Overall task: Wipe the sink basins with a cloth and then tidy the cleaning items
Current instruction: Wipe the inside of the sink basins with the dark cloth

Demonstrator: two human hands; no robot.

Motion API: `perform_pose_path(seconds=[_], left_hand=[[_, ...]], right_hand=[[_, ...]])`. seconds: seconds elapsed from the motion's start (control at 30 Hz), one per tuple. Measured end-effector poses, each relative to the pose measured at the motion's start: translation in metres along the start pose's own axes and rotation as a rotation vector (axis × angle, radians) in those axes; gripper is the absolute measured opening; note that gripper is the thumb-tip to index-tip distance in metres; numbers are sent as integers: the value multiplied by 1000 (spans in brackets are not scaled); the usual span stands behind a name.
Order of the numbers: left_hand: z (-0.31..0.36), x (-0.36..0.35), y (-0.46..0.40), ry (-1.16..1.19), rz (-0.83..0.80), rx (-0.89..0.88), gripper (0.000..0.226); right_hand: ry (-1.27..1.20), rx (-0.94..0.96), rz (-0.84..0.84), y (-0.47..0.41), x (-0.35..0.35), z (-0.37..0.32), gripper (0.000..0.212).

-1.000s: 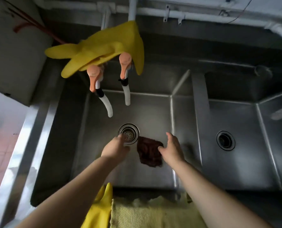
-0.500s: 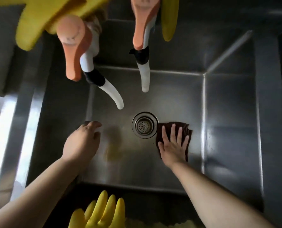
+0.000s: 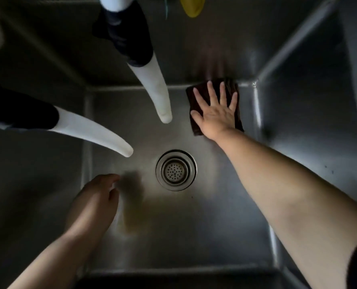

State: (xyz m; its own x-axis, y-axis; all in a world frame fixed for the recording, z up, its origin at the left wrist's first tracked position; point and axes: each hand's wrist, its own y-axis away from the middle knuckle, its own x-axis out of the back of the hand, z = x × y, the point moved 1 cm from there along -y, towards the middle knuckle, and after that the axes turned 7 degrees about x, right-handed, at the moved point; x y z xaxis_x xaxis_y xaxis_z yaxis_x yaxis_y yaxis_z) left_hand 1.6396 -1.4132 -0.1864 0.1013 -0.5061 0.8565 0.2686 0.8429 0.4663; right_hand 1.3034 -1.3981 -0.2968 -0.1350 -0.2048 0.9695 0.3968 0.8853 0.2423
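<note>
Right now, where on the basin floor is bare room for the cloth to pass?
Bare steel lies between the drain and the near wall, under the right forearm. The far right corner is taken: right hand presses the cloth. Left hand crowds the left side.

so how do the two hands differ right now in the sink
The right hand lies flat with fingers spread, pressing the dark cloth at the basin's far right corner; the left hand has loosely curled fingers and holds nothing. The right is beyond the drain, the left nearer and to its left. Both are bare and reach down into the basin.
</note>
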Motion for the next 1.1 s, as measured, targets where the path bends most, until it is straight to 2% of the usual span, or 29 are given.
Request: perform_pose_path(seconds=[0.13, 0.3, 0.47, 0.6, 0.67, 0.73, 0.87, 1.0, 1.03, 1.1], left_hand=[[4, -10, 3, -33, -33, -75, 35], [23, -20, 5, -67, -45, -216, 41], [55, -36, 1, -238, -85, -415, 45], [72, -54, -7, -457, -87, -515, 67], [75, -61, -15, -599, -105, -492, 79], [74, -66, -22, -658, -104, -475, 87], [74, -68, -29, -748, -104, -496, 87], [85, -63, -29, -676, -131, -536, 103], [86, -62, -28, -649, -109, -581, 100], [85, -63, -31, -677, -144, -554, 98]], right_hand=[[-12, -15, -18, 34, -7, -2, 63], [-25, -75, -131, 145, -20, -16, 64], [-22, -114, -443, 263, -40, -24, 66], [-51, -160, -617, 277, -43, -21, 80], [-78, -175, -591, 260, -38, -17, 83], [-84, -168, -494, 240, -35, -10, 81], [-58, -157, -326, 181, -30, 7, 75], [-23, -161, -210, 108, -20, 27, 77], [-24, -168, -185, 90, -17, 31, 78], [-31, -174, -130, 55, -11, 38, 77]])
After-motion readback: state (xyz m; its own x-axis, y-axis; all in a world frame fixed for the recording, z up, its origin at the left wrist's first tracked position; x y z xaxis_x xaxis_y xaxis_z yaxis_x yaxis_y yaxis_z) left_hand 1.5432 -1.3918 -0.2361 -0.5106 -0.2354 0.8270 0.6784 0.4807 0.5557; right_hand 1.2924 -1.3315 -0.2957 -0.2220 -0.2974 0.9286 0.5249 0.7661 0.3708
